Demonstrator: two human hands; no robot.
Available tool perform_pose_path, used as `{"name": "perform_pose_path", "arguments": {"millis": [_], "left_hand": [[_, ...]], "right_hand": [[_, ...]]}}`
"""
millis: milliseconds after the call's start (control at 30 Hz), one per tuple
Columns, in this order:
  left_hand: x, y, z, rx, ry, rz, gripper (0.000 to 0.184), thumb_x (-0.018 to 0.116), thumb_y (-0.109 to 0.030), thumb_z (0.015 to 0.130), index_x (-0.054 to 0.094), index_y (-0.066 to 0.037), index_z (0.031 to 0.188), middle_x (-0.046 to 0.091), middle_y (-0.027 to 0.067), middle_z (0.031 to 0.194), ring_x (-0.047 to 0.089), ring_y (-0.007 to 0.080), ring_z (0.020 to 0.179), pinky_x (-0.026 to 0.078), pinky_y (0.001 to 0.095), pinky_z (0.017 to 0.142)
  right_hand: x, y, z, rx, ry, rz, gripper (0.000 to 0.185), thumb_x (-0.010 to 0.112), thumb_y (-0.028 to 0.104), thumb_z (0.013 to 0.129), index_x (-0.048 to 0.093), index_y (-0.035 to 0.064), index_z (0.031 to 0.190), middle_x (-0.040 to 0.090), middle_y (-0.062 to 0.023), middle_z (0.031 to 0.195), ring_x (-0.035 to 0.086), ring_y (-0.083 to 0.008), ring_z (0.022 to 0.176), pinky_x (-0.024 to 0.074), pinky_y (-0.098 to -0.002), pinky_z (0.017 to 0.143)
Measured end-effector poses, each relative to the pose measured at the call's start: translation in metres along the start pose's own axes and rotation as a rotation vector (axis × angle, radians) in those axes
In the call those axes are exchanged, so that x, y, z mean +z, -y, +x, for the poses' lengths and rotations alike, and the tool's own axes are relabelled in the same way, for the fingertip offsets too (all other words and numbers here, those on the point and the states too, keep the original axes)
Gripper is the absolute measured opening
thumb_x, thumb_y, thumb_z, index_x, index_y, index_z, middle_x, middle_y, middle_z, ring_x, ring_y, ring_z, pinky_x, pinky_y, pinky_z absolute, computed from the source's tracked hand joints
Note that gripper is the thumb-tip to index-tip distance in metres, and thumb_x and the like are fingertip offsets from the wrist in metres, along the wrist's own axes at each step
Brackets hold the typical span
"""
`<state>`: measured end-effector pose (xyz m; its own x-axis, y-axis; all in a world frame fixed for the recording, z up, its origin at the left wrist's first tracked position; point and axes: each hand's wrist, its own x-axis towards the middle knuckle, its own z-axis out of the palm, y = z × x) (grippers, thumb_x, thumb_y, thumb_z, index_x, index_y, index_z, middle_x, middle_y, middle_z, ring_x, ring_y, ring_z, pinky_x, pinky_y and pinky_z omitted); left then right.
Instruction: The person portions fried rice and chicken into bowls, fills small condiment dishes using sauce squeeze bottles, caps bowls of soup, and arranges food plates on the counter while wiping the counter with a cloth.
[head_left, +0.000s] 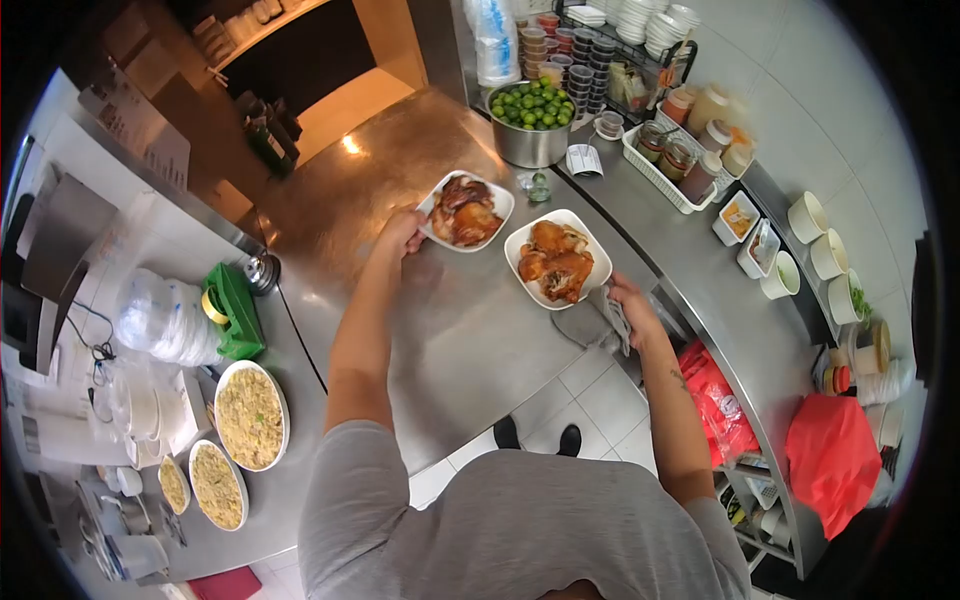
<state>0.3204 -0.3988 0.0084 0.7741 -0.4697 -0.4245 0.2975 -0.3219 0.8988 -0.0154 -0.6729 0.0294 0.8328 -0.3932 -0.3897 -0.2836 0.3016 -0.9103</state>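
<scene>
Two white square dishes of browned roast chicken are side by side at the steel counter. My left hand (404, 230) is closed on the near left edge of the left dish (497, 212), which holds roast chicken (466, 210). At the lower right edge of the other dish (513, 243), with its roast chicken (553, 262), is my right hand (636, 308). Its fingers are closed around a grey cloth (617, 320) that hangs below the rim. Whether those fingers also grip the dish is partly hidden. A small green-filled plastic bag (537, 187) lies just beyond the dishes.
A steel pot (530, 148) of green limes stands behind the dishes. Sauce bottles fill a white basket (657, 168) at right, near several white bowls (828, 254). Oval dishes of fried rice (250, 417) and a green tape dispenser (232, 312) are at left.
</scene>
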Motion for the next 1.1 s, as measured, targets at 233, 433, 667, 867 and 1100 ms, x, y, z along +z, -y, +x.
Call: {"name": "perform_pose_path", "arguments": {"millis": [233,433,667,867,1100], "left_hand": [[-0.027,0.023,-0.082,0.164,-0.886,1.308,0.057,0.058,-0.043,0.084,0.043,-0.010,0.128,0.059,0.0147,0.109,0.058,0.0368,0.094,0.047,0.0469,0.083],[-0.094,0.104,-0.121,0.056,-0.768,1.326,0.027,0.052,-0.019,0.085,0.048,-0.004,0.108,0.056,0.0168,0.105,0.054,0.0329,0.102,0.049,0.0398,0.082],[-0.159,0.120,-0.179,-0.012,-0.938,1.372,0.020,0.051,-0.016,0.084,0.053,-0.004,0.101,0.054,0.0159,0.101,0.055,0.0333,0.097,0.049,0.0415,0.078],[-0.125,0.109,-0.201,0.251,-1.006,1.155,0.021,0.049,-0.001,0.077,0.050,-0.001,0.099,0.051,0.0203,0.098,0.052,0.0401,0.092,0.045,0.0453,0.076],[-0.068,0.094,-0.227,0.570,-0.768,0.826,0.037,0.044,0.012,0.070,0.050,0.001,0.104,0.053,0.0194,0.090,0.055,0.0348,0.082,0.044,0.0423,0.073]], "right_hand": [[0.007,-0.016,0.050,-0.039,0.020,0.078,0.054,0.049,0.009,0.076,0.047,0.0040,0.130,0.057,-0.0100,0.116,0.056,-0.0188,0.102,0.0454,-0.0270,0.083],[0.039,0.001,0.043,0.016,0.077,0.221,0.046,0.052,0.012,0.078,0.053,0.0041,0.123,0.061,-0.0097,0.105,0.060,-0.0193,0.091,0.0491,-0.0303,0.075],[0.101,-0.011,-0.038,-0.317,0.104,-0.534,0.022,0.057,0.014,0.080,0.061,0.0013,0.098,0.062,-0.0080,0.088,0.058,-0.0174,0.083,0.0470,-0.0308,0.078],[0.255,-0.076,-0.004,-0.918,0.653,-0.567,0.019,0.054,0.015,0.085,0.052,0.0077,0.102,0.058,-0.0170,0.100,0.057,-0.0354,0.093,0.0461,-0.0439,0.076],[0.380,-0.180,-0.089,-1.155,1.456,-1.095,0.038,0.053,0.008,0.074,0.054,0.0032,0.112,0.059,-0.0191,0.099,0.053,-0.0353,0.097,0.0411,-0.0424,0.088]]}}
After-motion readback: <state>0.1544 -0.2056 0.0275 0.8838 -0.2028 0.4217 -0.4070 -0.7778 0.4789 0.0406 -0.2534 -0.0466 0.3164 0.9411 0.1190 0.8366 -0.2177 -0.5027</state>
